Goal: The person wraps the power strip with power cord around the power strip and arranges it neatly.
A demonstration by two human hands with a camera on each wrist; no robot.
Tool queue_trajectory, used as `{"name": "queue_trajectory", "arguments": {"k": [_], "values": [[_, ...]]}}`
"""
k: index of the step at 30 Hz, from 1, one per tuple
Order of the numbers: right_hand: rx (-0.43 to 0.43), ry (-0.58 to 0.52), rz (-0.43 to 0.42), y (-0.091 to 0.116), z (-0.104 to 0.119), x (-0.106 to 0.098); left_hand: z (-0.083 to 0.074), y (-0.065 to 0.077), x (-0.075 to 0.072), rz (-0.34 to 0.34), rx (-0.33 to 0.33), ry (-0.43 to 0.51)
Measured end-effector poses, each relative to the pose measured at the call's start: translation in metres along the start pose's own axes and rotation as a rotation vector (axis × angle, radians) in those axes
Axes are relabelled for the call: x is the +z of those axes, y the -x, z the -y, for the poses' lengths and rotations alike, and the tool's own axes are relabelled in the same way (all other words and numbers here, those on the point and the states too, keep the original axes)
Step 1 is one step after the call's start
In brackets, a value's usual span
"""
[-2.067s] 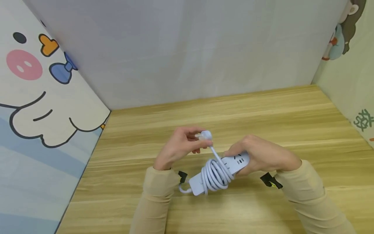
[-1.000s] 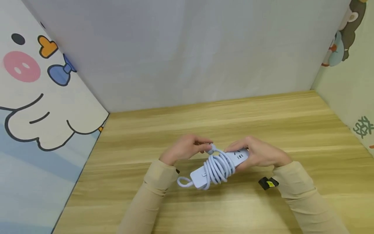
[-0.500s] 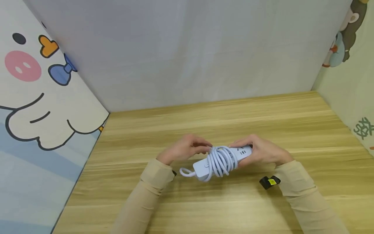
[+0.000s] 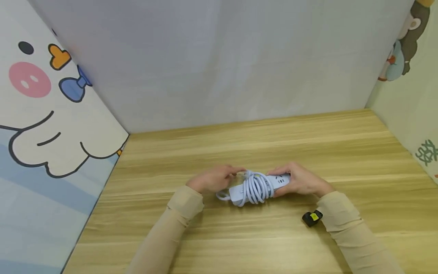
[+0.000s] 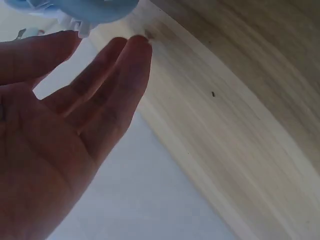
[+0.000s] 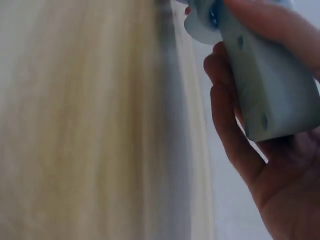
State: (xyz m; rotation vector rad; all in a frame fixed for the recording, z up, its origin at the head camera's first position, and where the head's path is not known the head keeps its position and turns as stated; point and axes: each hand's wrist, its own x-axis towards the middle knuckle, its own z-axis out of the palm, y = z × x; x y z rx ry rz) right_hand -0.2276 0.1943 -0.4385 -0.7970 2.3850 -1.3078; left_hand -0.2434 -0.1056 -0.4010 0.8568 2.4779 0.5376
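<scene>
A white power strip (image 4: 236,193) lies tilted in front of me, its own cord (image 4: 256,188) wound in several turns round its middle. My right hand (image 4: 301,180) grips the socket end, thumb on one side and fingers on the other; the right wrist view shows the end of the power strip (image 6: 285,95) in that grasp. My left hand (image 4: 213,179) reaches to the far side of the coil, its index fingertip right at the plug. In the left wrist view, the plug's prongs (image 5: 75,26) stick out beside the fingertips, and the left fingers (image 5: 120,95) are extended.
The wood-grain table (image 4: 154,228) lies beneath. A plain pale cloth wall (image 4: 239,64) stands at the back, with a cartoon-printed panel (image 4: 34,125) on the left and another printed panel (image 4: 403,99) on the right. A black wrist device (image 4: 312,218) sits by the right cuff.
The cord's loose plug end, earlier pinched in my left hand away from the strip, now lies against the coil. My left fingers have loosened from it; the right hand has kept its grip.
</scene>
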Motion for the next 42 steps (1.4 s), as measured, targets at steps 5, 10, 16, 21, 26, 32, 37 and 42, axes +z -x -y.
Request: {"name": "queue_trajectory", "arguments": {"k": [5, 10, 16, 21, 26, 32, 37, 42], "values": [[0.025, 0.119, -0.008, 0.001, 0.003, -0.002, -0.008, -0.016, -0.002, 0.055, -0.099, -0.056], [0.025, 0.274, 0.008, -0.001, 0.007, -0.003, -0.015, -0.029, -0.006, 0.076, -0.154, -0.062], [0.058, 0.303, 0.008, -0.005, 0.011, -0.002, -0.014, -0.039, -0.010, 0.017, -0.161, -0.019], [0.069, 0.292, -0.003, -0.008, 0.012, -0.001, -0.008, -0.042, -0.014, -0.067, -0.171, 0.004], [0.112, 0.273, -0.016, -0.007, 0.012, -0.004, -0.003, -0.041, -0.018, -0.213, -0.127, -0.033], [0.170, 0.291, -0.059, -0.002, 0.013, -0.013, 0.000, -0.041, -0.013, -0.313, -0.103, -0.062], [0.221, 0.338, -0.126, 0.002, 0.014, -0.019, 0.001, -0.043, -0.010, -0.324, -0.133, -0.046], [0.264, 0.351, -0.149, 0.008, 0.021, -0.030, 0.000, -0.036, -0.010, -0.405, -0.162, -0.074]]}}
